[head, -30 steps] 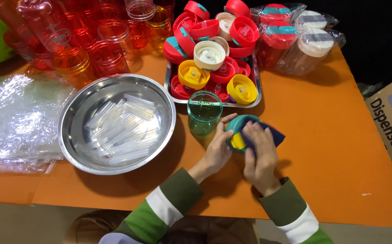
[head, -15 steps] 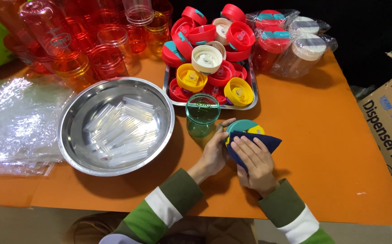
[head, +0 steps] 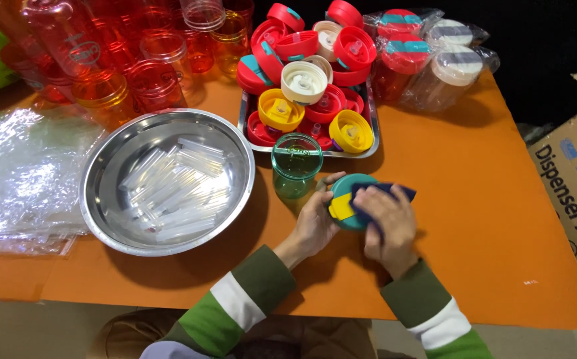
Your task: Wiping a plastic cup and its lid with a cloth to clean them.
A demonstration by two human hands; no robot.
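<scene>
My left hand (head: 316,223) grips the teal lid (head: 349,199) while my right hand (head: 386,219) presses what looks like a dark cloth (head: 394,193); a slip could topple the green cup (head: 296,165).

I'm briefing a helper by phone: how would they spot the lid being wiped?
On the orange table, look just in front of the metal tray of lids, beside the green clear cup. The round teal lid with a yellow flap sits between the left hand and right hand, the only lid off the tray, under a dark blue cloth.

Glossy steel bowl (head: 102,219), shiny plastic lids (head: 301,83), dark cloth (head: 375,199), matt tabletop (head: 474,199).
</scene>
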